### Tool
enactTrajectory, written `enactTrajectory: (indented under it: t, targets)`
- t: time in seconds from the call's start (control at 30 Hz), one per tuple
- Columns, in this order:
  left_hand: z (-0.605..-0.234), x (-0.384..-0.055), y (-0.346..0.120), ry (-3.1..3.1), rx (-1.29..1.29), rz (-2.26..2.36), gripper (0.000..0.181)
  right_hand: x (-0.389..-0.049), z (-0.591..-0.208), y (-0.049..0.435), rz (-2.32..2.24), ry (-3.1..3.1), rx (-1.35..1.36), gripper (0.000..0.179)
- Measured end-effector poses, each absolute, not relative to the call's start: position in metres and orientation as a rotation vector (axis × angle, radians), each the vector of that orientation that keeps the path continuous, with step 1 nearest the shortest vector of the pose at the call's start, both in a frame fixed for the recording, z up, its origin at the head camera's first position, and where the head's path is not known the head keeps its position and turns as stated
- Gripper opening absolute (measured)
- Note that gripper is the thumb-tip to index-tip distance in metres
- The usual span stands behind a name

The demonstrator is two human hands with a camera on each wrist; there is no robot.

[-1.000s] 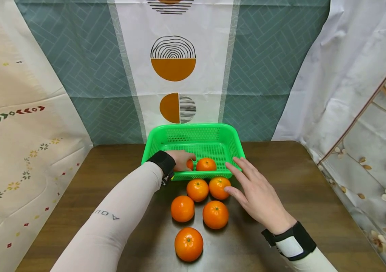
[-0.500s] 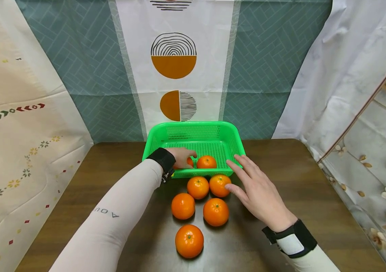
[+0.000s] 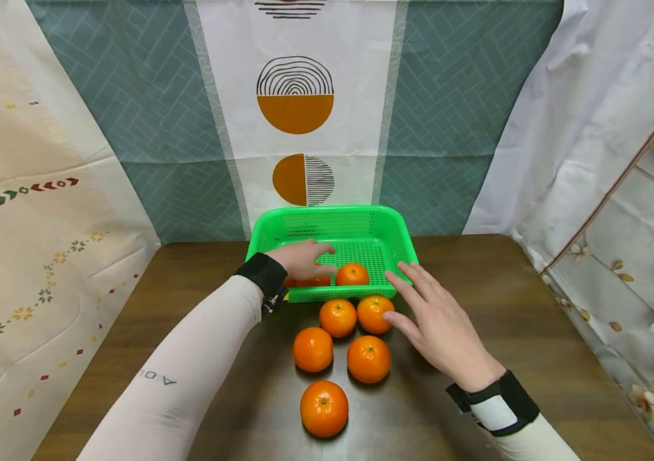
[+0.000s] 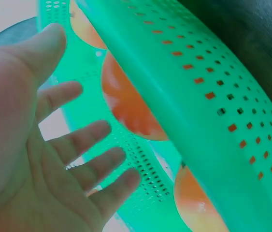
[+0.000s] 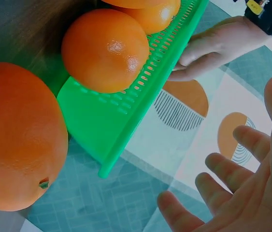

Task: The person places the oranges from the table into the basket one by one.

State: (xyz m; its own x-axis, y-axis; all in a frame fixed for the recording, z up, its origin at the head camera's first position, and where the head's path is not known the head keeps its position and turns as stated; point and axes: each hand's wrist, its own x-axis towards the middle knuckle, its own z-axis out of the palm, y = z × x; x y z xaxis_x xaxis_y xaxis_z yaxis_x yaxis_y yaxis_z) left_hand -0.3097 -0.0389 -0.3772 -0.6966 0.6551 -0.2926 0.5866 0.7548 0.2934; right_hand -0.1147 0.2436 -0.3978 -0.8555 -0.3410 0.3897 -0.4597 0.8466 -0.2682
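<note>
Oranges (image 3: 368, 359), five: round, without long axis; on the tabletop (image 3: 177, 275), near side of the basket (image 3: 327, 221), left of the right hand (image 3: 445, 326), the nearer one. Three more: inside, along its near wall, beside the left hand (image 3: 299, 259). Hands: both wide, fingers spread, nothing held; right apart from fruit.

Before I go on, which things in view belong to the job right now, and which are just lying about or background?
Likely part of the job:
green basket
three visible oranges inside it
five oranges outside it
left hand, its fingers empty
right hand, likewise holding nothing

Background only, nothing loose:
wooden table
hanging patterned cloths
black wrist straps, worn
</note>
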Motion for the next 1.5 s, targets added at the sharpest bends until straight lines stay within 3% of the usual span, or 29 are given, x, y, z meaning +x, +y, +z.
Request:
enactTrajectory:
  t: [0.4, 1.13, 1.5]
  targets:
    - [-0.364, -0.272, -0.052, 2.858, 0.955, 0.291, 0.067, -0.112, -0.4, 0.242, 0.483, -2.714, 0.606, 0.076]
    - [-0.382, -0.208, -0.084, 3.233, 1.057, 0.39, 0.064, -0.11, -0.401, 0.246, 0.447, -2.67, 0.62, 0.075]
    - [-0.385, -0.18, -0.098, 3.269, 0.974, 0.494, 0.068, -0.107, -0.403, 0.248, 0.426, -2.662, 0.626, 0.077]
